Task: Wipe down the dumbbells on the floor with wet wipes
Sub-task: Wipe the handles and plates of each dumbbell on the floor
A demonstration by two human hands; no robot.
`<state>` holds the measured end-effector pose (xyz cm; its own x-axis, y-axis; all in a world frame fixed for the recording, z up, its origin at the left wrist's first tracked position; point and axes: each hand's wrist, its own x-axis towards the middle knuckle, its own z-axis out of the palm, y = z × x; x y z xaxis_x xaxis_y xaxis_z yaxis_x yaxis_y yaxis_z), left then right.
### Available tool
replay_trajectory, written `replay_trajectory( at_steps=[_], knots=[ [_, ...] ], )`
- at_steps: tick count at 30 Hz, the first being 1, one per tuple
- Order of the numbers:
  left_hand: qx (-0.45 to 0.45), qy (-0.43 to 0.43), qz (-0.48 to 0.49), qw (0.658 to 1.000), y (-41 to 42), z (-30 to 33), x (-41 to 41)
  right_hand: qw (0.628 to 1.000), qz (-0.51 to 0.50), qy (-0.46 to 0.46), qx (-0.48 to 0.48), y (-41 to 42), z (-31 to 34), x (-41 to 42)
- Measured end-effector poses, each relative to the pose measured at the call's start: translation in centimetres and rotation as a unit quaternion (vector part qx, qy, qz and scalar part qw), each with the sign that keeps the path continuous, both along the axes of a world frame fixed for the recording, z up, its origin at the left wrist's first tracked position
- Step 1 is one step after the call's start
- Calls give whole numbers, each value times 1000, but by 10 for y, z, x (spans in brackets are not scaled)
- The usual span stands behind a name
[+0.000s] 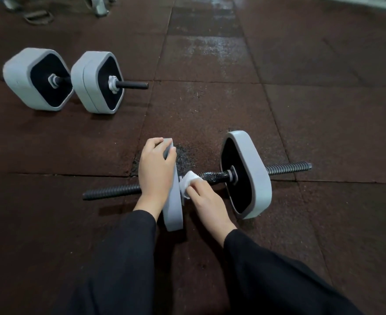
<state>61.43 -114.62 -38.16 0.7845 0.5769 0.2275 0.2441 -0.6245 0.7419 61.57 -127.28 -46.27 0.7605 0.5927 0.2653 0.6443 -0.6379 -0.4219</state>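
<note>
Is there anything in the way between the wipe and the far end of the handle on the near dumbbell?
Nothing visible: the wet wipe sits on the bare handle, with open bar up to the collar at the right plate.

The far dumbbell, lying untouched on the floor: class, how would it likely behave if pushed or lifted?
The far dumbbell probably resists rolling: its grey plates have flat-sided, squarish outlines. It likely feels heavy for its size, given two thick plates. Lifted by the protruding bar end, it would probably tip.

Near dumbbell [244,176]: matt grey plastic-looking plates, threaded dark metal bar gleaming wet. Wipe [188,179]: soft white cloth, crumpling. Floor [210,105]: rough speckled rubber tiles, glistening damp.
</note>
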Motion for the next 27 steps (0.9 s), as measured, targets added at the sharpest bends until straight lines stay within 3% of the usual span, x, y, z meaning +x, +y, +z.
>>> replay_trajectory(
  at_steps=[10, 14, 17, 23, 27],
  knots=[
    [-7, -2, 1, 1000, 1, 0, 2, 998, -21, -1, 60, -12, -31, -2],
    [-11, -1, 1, 1000, 1, 0, 1, 974, -172, 39, 141, -24, -37, -4],
    [-16, -3, 3, 1000, 0, 1, 2, 954, -204, 71, 210, -17, -31, -7],
    [-17, -4, 3, 1000, -1, 2, 1, 962, -149, 59, 222, 8, -21, -18],
    [-21, -6, 2, 1000, 0, 2, 1, 986, -80, 22, 142, 11, -26, -16]
  ],
)
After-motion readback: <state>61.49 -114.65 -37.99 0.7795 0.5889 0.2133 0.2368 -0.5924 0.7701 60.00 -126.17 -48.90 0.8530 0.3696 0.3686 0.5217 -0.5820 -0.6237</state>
